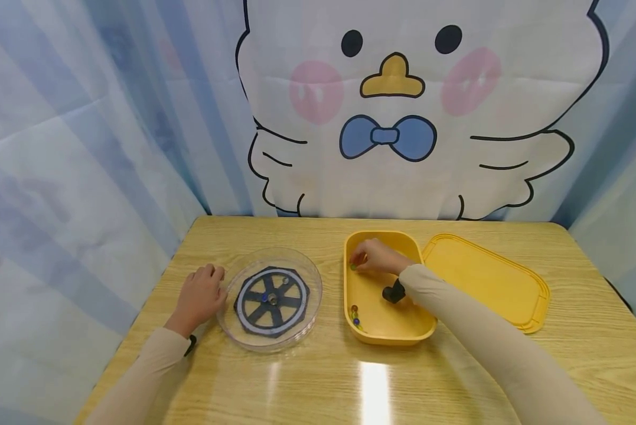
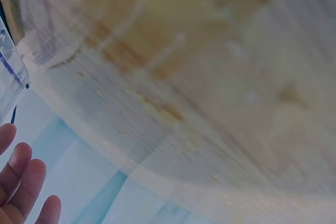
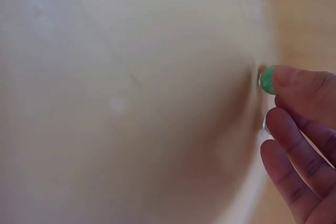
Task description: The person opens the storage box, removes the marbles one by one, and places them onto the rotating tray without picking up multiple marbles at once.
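Note:
Inside the yellow plastic bin (image 1: 397, 327), near its far left corner, my right hand (image 1: 377, 257) pinches a green marble (image 3: 269, 80) between thumb and fingers. Another pale, shiny edge shows beside the fingertips in the right wrist view. Several coloured marbles (image 1: 355, 319) lie along the bin's near left side. My left hand (image 1: 199, 297) is at the left rim of a clear round dish (image 1: 308, 268), fingers loosely bent and holding nothing. A dark wheel shape with spokes (image 1: 275, 316) shows through the dish. A blue marble (image 1: 264, 297) and a clear marble (image 1: 286, 280) are in it.
A yellow lid (image 1: 488, 280) lies flat on the wooden table (image 1: 227, 383), right of the bin. Behind the table hangs a curtain (image 1: 387, 183) with a cartoon bird. A black wrist camera (image 1: 394, 291) sits under the right sleeve, over the bin.

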`<state>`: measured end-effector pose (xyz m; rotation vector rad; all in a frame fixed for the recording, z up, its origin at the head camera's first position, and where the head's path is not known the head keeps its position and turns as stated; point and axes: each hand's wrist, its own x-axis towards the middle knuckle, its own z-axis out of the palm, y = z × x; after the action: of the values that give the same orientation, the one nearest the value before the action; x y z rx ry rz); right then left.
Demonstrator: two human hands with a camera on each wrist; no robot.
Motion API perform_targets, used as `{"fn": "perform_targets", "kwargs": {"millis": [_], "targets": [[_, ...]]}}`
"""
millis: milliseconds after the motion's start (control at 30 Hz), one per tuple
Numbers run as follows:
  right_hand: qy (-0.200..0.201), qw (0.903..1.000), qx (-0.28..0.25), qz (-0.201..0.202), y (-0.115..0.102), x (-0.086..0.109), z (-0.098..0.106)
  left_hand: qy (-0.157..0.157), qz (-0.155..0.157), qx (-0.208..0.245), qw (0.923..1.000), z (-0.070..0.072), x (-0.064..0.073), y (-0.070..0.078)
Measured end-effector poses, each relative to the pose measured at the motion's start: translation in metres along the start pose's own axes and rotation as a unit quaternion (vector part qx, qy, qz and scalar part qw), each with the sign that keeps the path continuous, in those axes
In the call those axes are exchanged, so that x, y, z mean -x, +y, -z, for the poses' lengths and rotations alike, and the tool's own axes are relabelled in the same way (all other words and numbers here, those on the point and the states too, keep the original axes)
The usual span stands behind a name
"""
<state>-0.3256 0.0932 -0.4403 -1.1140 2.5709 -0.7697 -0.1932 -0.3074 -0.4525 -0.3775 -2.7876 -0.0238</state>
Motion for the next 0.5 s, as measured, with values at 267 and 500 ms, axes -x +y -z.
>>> {"fn": "perform_targets", "kwargs": {"millis": [267,500], "targets": [[-0.026,0.9997,-0.001,0.001,-0.0003,-0.0005,-0.0026,-0.005,0.001,-0.001,1.0000,-0.0009,0.0004,-0.0002],[-0.038,0.9989,0.023,0.019,0.0022,-0.0009,-0.0037,-0.011,0.006,0.000,0.9999,-0.0009,0.0001,0.0002]]}}
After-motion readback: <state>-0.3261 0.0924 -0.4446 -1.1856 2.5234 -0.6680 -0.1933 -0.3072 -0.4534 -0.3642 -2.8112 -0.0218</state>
